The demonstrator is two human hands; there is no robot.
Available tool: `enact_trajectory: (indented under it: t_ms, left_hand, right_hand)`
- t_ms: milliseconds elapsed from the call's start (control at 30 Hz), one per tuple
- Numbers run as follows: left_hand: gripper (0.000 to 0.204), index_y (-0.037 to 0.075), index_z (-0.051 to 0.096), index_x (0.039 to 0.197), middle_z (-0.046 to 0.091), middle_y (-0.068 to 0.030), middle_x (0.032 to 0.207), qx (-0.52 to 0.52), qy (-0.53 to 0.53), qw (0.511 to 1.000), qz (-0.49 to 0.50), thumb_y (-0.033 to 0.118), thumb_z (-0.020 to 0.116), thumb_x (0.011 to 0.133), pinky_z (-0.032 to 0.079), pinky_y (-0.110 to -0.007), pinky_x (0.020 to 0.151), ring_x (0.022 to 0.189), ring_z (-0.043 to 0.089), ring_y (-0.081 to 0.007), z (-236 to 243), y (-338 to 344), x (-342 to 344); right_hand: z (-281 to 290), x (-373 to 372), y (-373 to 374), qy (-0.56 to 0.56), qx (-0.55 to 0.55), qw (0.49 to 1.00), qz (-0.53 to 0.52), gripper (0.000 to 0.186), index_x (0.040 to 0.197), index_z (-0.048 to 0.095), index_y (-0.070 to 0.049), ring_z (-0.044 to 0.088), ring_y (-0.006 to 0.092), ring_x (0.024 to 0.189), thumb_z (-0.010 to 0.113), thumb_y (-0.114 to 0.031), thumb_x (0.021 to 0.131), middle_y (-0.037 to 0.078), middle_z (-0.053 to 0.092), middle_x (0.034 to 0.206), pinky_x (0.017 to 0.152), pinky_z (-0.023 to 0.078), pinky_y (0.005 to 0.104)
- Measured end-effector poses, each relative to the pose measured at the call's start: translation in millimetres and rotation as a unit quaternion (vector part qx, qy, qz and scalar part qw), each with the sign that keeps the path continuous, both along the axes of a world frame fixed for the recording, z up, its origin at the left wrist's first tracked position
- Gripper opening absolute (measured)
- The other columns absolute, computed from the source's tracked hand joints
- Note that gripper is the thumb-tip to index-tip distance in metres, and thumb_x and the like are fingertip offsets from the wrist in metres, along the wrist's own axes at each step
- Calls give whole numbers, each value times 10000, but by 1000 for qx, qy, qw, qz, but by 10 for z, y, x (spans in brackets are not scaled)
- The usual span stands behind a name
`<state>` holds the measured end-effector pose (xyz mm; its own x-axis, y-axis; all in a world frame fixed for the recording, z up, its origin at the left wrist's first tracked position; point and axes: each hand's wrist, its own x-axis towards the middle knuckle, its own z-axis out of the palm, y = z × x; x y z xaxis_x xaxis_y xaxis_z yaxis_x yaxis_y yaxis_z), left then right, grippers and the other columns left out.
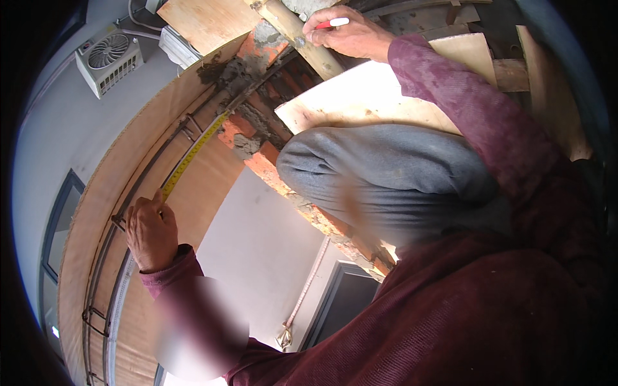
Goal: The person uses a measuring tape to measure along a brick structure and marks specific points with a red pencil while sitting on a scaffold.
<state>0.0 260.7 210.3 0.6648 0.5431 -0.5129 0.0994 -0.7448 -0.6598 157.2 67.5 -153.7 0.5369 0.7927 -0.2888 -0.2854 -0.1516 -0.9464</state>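
Note:
My left hand [152, 233] is closed at the yellow blade of a tape measure [195, 154], index finger stretched along it. From this hand the tape runs up to the broken brickwork [248, 138], beside thin dark steel bars [145, 175]. Below the hand a pale strip continues along the bars; whether it is the same tape I cannot tell. At the upper right, my right hand [353, 35] grips a red and white marker pen [333, 23] between its fingers. This hand is at a round wooden pole [293, 35].
A curved plywood panel [84, 257] stands along the left, beyond the bars. My bent leg in grey trousers [386, 161] is next to the brick edge, by a pale board [354, 96]. Loose planks [547, 90] lie right. An outdoor fan unit [109, 58] hangs on the far wall.

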Motion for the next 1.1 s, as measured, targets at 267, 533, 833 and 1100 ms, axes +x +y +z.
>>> enact_trajectory:
  t_ms: [267,533,833,1100]
  left_hand:
    - [281,39,716,1074,618,-119,872,-6,1,1000,13,66,597,820,492,-403,813,879,589,-291,5,-5,-20]
    - [309,53,698,1123,618,-114,884,10,5,1000,-10,61,590,833,480,-401,838,899,597,-286,12,-78,-36]
    - [284,38,719,1050,614,-92,845,16,0,1000,-19,45,579,803,502,-390,765,835,583,-253,-5,-87,-22]
    - [285,46,724,1043,616,-84,851,22,-10,999,-40,55,577,799,502,-394,766,840,582,-253,-14,-87,-68]
  right_hand:
    - [102,-46,67,86,76,993,33,186,1005,674,-63,629,116,851,589,-218,946,33,670,900,773,504,274]
    - [911,-518,966,180,191,960,97,317,1023,688,-54,651,115,796,547,-329,950,53,722,839,715,485,260]
    - [1328,-976,1594,297,202,930,78,161,883,650,-55,567,71,658,623,-213,895,61,720,779,638,466,227]
    - [1384,-1113,1613,380,156,904,117,146,872,655,-66,665,92,829,638,-209,900,65,713,876,725,520,233]
